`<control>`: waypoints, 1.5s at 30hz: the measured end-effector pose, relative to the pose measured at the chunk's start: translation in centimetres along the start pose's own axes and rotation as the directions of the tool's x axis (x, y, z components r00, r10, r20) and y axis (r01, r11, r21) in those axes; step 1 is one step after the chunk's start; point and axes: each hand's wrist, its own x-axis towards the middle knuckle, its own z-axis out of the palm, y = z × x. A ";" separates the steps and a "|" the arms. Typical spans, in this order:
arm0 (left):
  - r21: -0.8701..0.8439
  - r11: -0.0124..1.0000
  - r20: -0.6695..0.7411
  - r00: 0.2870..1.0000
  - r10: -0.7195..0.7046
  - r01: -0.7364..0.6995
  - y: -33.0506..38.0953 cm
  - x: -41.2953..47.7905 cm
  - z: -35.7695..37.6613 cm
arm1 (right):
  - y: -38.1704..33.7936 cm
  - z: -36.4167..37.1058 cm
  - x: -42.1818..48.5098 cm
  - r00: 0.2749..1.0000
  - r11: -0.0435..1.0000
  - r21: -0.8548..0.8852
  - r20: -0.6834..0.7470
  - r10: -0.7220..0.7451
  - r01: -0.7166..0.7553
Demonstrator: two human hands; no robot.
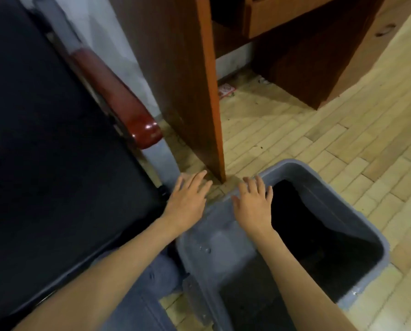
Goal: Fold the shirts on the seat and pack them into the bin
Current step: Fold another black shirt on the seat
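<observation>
Head view: looks down on a black seat (44, 139) at the left and a grey bin (214, 237) at the lower right, both hands held out between them.
Left hand (187, 199): flat, palm down, fingers straight and slightly apart, holding nothing; it hovers over the gap just past the seat's front corner.
Right hand (253, 206): flat, palm down, fingers spread, holding nothing; it lies over the bin's left wall, fingertips near the far corner of the rim. Contact cannot be told.
Bin: stands on the floor (319, 151), just beside the seat, mouth open upward.
Bin contents: a dark mass (319, 230) fills the right part; whether it is a folded shirt cannot be told.
Seat edge: a red-brown armrest (118, 101) runs along its right side.
Near edges: a wooden desk panel (190, 80) ends on the floor just beyond both hands.
Open room: bare floor lies to the right of the bin.
Below: a knee in jeans (147, 290) touches the bin's near wall.
</observation>
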 end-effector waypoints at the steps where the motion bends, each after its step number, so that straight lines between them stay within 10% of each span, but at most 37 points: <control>1: -0.026 1.000 -0.070 0.997 -0.018 0.016 -1.5 -1.8 -1.4 | -2.1 -0.7 -0.1 0.994 0.996 -0.006 -0.066 -0.092 0.092; 9: -0.078 0.906 -0.301 0.856 -0.420 0.417 -14.1 -18.8 -9.4 | -21.1 -5.9 -3.2 0.721 0.733 0.089 -0.295 -0.627 0.674; 21: -0.268 0.508 -0.329 0.418 -0.847 0.819 -28.1 -45.1 -8.9 | -49.6 -2.0 -10.8 0.332 0.328 0.081 -0.040 -0.943 0.941; 32: -0.199 -0.038 0.086 -0.021 -0.996 0.979 -38.8 -58.0 -2.0 | -66.8 9.4 -14.6 0.245 0.323 0.182 0.353 -0.903 0.929; 45: -0.174 -0.223 0.001 -0.226 -0.974 0.959 -41.5 -63.0 1.4 | -76.8 19.0 -20.5 0.162 0.272 0.221 0.418 -0.894 0.936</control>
